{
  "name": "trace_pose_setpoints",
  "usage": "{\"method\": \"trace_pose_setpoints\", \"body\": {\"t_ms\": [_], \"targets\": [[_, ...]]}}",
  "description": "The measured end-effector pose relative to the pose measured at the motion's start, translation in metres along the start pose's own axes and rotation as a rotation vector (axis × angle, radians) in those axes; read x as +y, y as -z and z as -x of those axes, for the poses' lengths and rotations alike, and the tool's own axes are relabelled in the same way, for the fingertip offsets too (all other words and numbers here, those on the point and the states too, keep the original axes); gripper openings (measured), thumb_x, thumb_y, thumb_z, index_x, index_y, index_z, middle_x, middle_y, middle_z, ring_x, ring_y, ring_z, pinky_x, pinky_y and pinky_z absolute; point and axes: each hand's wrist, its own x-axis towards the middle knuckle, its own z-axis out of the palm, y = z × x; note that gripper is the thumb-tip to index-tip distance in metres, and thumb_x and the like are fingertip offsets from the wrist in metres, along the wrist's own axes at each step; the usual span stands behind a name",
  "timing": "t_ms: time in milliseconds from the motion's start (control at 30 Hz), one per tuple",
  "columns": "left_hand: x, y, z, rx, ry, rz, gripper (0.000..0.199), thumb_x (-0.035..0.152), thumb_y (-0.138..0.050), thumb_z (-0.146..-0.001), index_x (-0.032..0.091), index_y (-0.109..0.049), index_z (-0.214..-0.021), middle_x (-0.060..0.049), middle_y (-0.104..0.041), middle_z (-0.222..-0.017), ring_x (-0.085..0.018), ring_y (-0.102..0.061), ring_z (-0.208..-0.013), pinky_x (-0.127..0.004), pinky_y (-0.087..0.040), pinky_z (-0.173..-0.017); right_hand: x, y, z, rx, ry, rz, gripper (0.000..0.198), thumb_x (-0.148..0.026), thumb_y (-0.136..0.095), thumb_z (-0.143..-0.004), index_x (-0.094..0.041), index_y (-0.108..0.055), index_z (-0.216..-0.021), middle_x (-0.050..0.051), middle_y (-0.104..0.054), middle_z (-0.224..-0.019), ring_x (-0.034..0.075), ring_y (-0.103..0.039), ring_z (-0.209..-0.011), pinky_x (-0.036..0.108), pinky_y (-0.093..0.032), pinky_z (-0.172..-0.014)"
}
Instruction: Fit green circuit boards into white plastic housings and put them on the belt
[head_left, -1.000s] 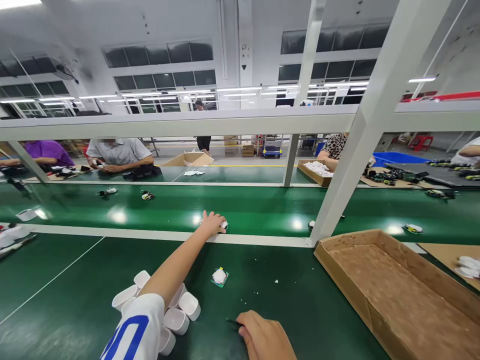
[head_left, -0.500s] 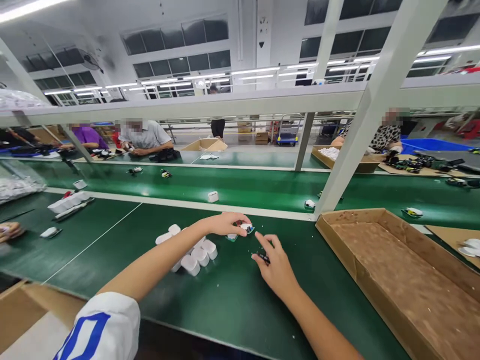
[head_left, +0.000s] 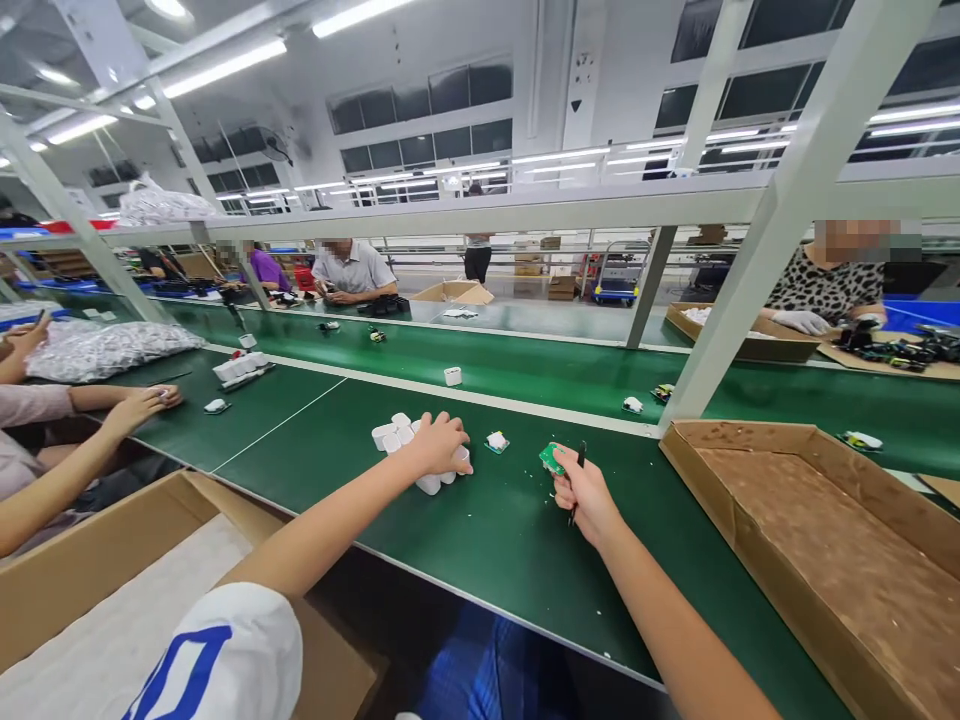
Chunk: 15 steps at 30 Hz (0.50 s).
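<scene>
My left hand (head_left: 439,445) lies over a cluster of white plastic housings (head_left: 429,484), fingers spread and touching those beneath. Its palm hides part of the cluster, so a grip on any one does not show. In my right hand (head_left: 589,495) a green circuit board (head_left: 552,458) is pinched between thumb and fingers. A thin black pen-like tool (head_left: 581,458) is also tucked in that hand, pointing up. Between the two hands, a small board with a white part on it (head_left: 496,441) rests on the green work surface (head_left: 480,560).
A shallow cardboard tray (head_left: 750,560) stands at right, beside a slanted metal post (head_left: 757,260). Beyond a pale rail runs a green belt (head_left: 525,385) carrying small parts. A cardboard box (head_left: 97,570) sits lower left. Co-workers' hands (head_left: 146,405) are at left.
My left hand has moved from the small boards back onto the white housings. My right hand now holds a green board along with the black tool. The view has swung left.
</scene>
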Motion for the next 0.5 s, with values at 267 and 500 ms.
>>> {"method": "trace_pose_setpoints", "body": {"t_ms": [267,500], "targets": [[0.016,0.0,-0.005,0.079,-0.022,-0.033,0.024,0.035,-0.048,-0.089,0.02,-0.067,-0.093,-0.009,-0.067,-0.1,-0.029,-0.051,-0.107,-0.064,-0.014,-0.101,-0.005,0.008,-0.006,-0.036,-0.129,-0.225,0.043,-0.048,-0.078,-0.058,-0.019,-0.052,-0.076,-0.009,-0.041,-0.051,0.0,-0.022,-0.035,0.016,-0.015,-0.034],[0.004,-0.001,-0.002,-0.053,-0.09,0.005,0.054,0.049,-0.079,-0.054,0.022,-0.069,-0.1,-0.012,-0.066,-0.104,-0.036,-0.049,-0.108,-0.071,-0.011,-0.099,-0.009,0.014,-0.007,-0.08,-0.135,-0.276,0.043,-0.035,-0.083,-0.054,-0.019,-0.054,-0.08,-0.01,-0.044,-0.054,-0.001,-0.022,-0.035,0.013,-0.015,-0.034]]}}
